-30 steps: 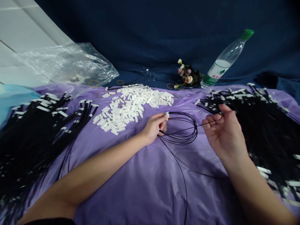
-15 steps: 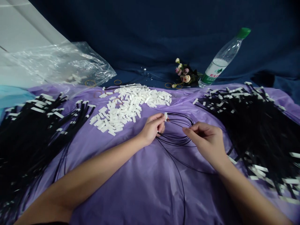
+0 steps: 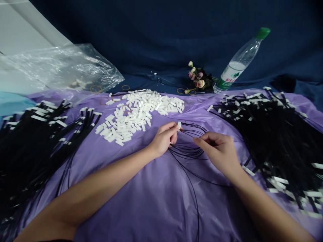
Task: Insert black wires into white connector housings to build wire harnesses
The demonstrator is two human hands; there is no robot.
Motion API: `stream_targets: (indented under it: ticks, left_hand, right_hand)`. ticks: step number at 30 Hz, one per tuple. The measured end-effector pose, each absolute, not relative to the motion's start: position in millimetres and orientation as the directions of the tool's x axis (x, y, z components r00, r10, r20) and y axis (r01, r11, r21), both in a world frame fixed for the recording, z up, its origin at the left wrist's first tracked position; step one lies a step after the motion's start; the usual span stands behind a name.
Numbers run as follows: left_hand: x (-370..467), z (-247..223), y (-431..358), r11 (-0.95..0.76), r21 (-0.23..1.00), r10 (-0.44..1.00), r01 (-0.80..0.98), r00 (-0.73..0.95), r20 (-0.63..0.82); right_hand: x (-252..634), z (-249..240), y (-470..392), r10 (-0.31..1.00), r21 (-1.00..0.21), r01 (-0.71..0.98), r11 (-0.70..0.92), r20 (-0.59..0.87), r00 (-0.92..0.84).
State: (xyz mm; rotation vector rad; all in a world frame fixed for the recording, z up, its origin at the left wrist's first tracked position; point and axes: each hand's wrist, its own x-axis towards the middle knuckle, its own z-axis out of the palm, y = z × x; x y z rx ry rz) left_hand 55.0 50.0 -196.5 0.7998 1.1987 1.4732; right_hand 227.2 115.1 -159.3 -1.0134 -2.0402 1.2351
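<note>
At the middle of the table, my left hand [image 3: 165, 138] is closed, thumb and fingers pinching a small white plastic connector housing [image 3: 179, 126]. Several thin black wires [image 3: 193, 127] run from the housing, bend round in a loop at the right and come back below my left hand. My right hand [image 3: 218, 148] is closed in a pinch beside the loop, its thumb and index fingertips at a black wire; the wire's very end is too small to make out. Loose lengths of wire trail down toward the front and right.
Loose white housings [image 3: 136, 116] lie heaped on the purple sheet [image 3: 146, 201]. Bundles of black wires with white ends lie at left [image 3: 32, 148] and right [image 3: 272, 134]. Behind are a clear plastic bag [image 3: 83, 67], rubber bands, artificial flowers [image 3: 198, 79] and a tilted-looking bottle [image 3: 234, 69].
My right hand has moved slightly left, closer to the white connector housing. My left hand keeps its hold in nearly the same place.
</note>
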Motion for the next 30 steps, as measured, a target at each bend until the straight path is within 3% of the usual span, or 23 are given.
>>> stream_targets:
  ticks: [6,10,14,17,22,30]
  left_hand:
    - [56.3,-198.7,49.1,0.02,0.962,0.97,-0.274,-0.229,-0.085]
    - [56.1,-197.6,49.7,0.027,0.956,0.966,-0.291,-0.24,-0.1]
    - [55.7,-195.7,50.4,0.04,0.948,0.964,-0.315,-0.236,-0.119]
    - [55.7,-194.9,50.7,0.038,0.942,0.967,-0.333,-0.225,-0.119]
    - [55.5,-197.0,50.9,0.002,0.942,0.966,-0.335,-0.243,-0.088]
    - [54.6,-202.4,51.0,-0.004,0.934,0.962,-0.357,-0.257,-0.094]
  right_hand:
    - [225.4,-163.8,121.8,0.803,-0.959,0.258,0.118,-0.06,-0.593]
    - [225.4,-165.9,121.6,0.784,-0.903,0.312,0.296,0.043,-0.62]
    - [225.3,-170.0,119.3,0.686,-0.668,0.327,0.668,0.382,-0.619]
    - [223.4,-173.1,118.6,0.551,-0.461,0.332,0.823,0.511,-0.66]
    - [217.8,-171.7,117.3,0.438,-0.22,0.386,0.896,0.58,-0.687]
    - [207.7,-172.1,108.4,0.37,-0.029,0.448,0.893,0.615,-0.697]
